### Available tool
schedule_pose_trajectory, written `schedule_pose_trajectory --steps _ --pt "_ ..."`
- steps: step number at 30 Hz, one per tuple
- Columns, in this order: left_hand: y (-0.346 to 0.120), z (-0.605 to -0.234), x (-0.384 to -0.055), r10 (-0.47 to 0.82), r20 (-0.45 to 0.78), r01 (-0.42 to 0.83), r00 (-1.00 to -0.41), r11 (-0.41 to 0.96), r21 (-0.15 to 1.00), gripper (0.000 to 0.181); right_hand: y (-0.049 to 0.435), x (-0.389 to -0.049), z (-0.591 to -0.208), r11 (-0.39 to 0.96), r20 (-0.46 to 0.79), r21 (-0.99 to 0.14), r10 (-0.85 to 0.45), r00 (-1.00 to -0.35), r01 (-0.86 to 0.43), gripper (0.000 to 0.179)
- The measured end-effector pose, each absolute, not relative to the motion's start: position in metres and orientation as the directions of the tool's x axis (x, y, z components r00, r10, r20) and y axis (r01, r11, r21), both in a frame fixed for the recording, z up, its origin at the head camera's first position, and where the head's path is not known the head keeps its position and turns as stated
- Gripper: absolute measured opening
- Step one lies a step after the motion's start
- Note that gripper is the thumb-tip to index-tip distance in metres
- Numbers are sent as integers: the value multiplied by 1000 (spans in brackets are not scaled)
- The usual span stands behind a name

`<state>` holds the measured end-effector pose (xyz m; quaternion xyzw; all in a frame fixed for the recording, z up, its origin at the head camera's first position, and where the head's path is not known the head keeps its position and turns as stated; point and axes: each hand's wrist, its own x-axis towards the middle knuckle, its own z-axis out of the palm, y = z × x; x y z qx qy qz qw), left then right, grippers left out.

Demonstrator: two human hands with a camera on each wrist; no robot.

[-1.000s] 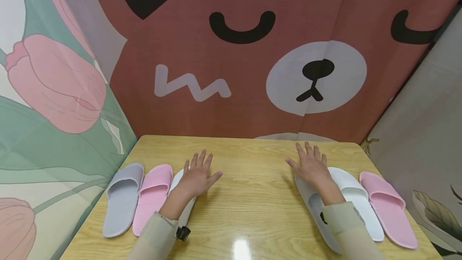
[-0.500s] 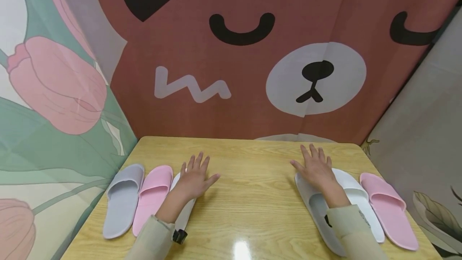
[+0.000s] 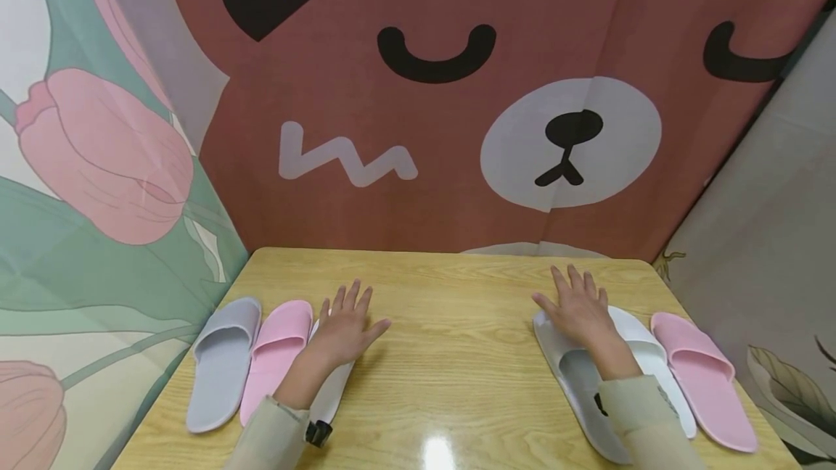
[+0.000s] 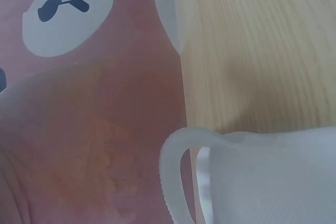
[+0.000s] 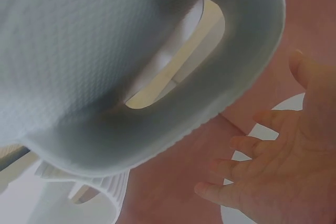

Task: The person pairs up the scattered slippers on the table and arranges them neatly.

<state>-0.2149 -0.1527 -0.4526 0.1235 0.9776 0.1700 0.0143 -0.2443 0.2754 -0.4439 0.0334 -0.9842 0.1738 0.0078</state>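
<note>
My left hand (image 3: 342, 332), fingers spread and straight, hovers over the toe end of a white slipper (image 3: 334, 390), partly hiding it. Close up in the left wrist view, that white slipper (image 4: 273, 177) has its strap opening towards the blurred hand (image 4: 63, 150). My right hand (image 3: 578, 314) is held out likewise, above the front of a grey slipper (image 3: 581, 397) and near a white slipper (image 3: 662, 372). Large in the right wrist view is the grey slipper (image 5: 94, 40), apart from the spread hand (image 5: 294, 166). Neither hand holds anything.
A grey slipper (image 3: 222, 376) and a pink slipper (image 3: 281, 354) lie at the table's left side. Another pink slipper (image 3: 708, 383) lies at the far right. Printed cloths hang round the wooden table (image 3: 437, 354), with a brown bear cloth (image 3: 437, 216) behind.
Both hands have drifted slightly apart and back towards the person, the left one leftward, the right one rightward. The slippers have stayed where they were.
</note>
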Motion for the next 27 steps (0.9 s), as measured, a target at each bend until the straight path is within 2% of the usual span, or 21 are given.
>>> schedule_pose_trajectory --steps 27 --pt "-162 -458 -211 228 -22 209 -973 921 328 84 291 -236 -447 939 16 -340 -40 -999 -43 83"
